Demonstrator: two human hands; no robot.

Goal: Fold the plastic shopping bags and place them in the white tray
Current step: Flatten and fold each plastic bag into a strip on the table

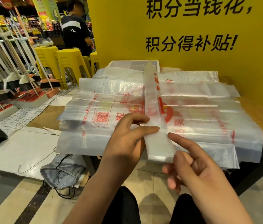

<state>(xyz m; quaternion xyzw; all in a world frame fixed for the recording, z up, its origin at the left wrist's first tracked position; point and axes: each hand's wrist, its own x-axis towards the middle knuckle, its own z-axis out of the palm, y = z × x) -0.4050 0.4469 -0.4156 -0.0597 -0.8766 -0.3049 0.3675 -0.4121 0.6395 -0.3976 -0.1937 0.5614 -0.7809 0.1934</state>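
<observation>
Looking down through the head camera, I see the folded bag (152, 101) as a long, narrow strip of cloudy, translucent plastic with red print along its right edge farther up. It runs over the stack of flat bags (197, 113) on the table (260, 120). Its far tip points at the white tray (121, 63) by the yellow wall, and its near end is raised in both hands. My left hand (126, 139) pinches the strip's left edge between thumb and straight index finger. My right hand (193, 168) holds the near end, index finger laid straight against the right edge and the other fingers curled beneath the plastic. The stacked bags are clear, printed with red logos and a QR code, and overhang the table's near edge.
</observation>
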